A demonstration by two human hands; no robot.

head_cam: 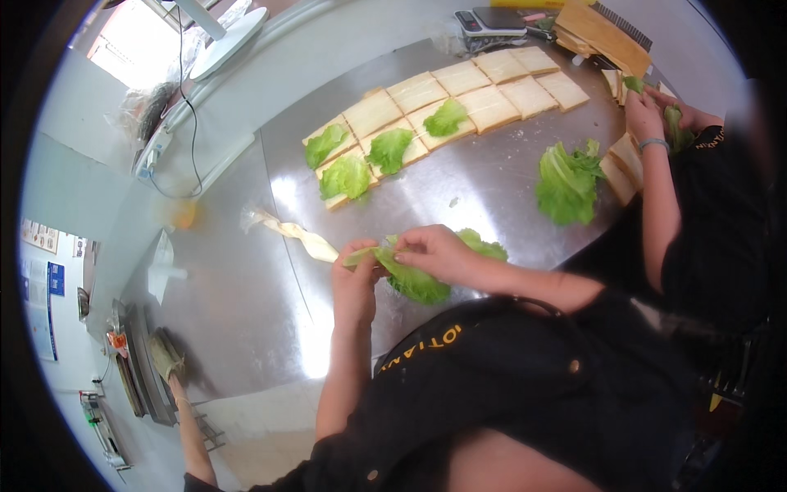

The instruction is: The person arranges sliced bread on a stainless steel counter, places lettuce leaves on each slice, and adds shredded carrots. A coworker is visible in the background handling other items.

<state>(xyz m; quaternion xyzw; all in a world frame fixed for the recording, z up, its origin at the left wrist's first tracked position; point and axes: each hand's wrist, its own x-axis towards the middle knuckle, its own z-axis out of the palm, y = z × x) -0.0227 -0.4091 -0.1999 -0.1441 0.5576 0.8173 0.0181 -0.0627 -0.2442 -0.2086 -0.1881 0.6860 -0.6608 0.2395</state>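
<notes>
Both my left hand [355,277] and my right hand [433,251] pinch a green lettuce leaf [421,286] between fingers and thumb, close to my body over the steel table. More lettuce [482,245] shows just behind my right wrist, partly covered. Beyond my left hand lies a twisted clear bag with a pale cream filling [301,237]. Farther off, bread slices [424,92] are set edge to edge in two rows. Several slices at the left end carry a lettuce leaf each, such as this leaf [344,177] at the near corner.
A lettuce bunch [569,184] lies to the right beside bread slices [624,163]. Another person's hands [652,117] hold lettuce there. A digital scale [492,21] stands at the back. At left, a mitted hand [165,355] reaches to metal trays [138,363].
</notes>
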